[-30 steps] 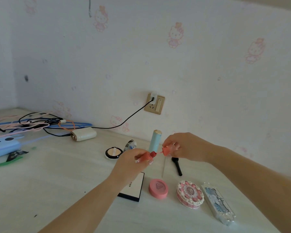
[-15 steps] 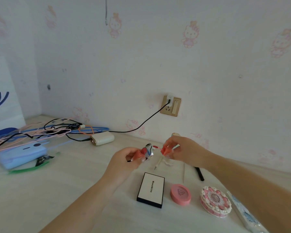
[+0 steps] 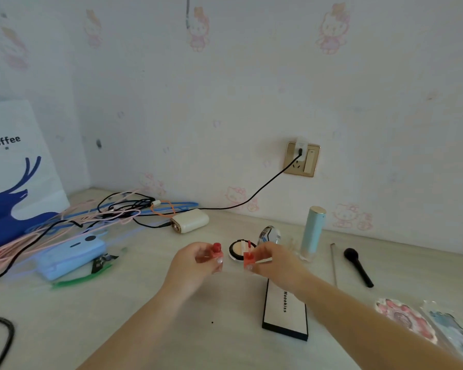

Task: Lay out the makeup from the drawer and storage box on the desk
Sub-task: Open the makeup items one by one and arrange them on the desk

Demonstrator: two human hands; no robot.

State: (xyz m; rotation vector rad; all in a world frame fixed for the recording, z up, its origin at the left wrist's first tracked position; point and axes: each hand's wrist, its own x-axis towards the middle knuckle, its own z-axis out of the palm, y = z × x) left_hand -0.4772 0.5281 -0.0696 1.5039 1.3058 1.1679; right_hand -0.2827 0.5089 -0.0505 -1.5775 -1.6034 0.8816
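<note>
Both hands had drawn apart: left hand (image 3: 198, 265) pinched lip gloss bottle (image 3: 216, 255), right hand (image 3: 271, 263) its wand cap (image 3: 249, 259); light, slippery, w/ wet tip.

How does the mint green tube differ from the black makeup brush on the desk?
The mint green tube stands upright near the wall; the black makeup brush lies flat on the desk. The tube is pale, with a gold cap on top; the brush is black all over. The tube is a thick cylinder; the brush has a thin handle and a rounded head. Neither is touched by a hand.
</note>
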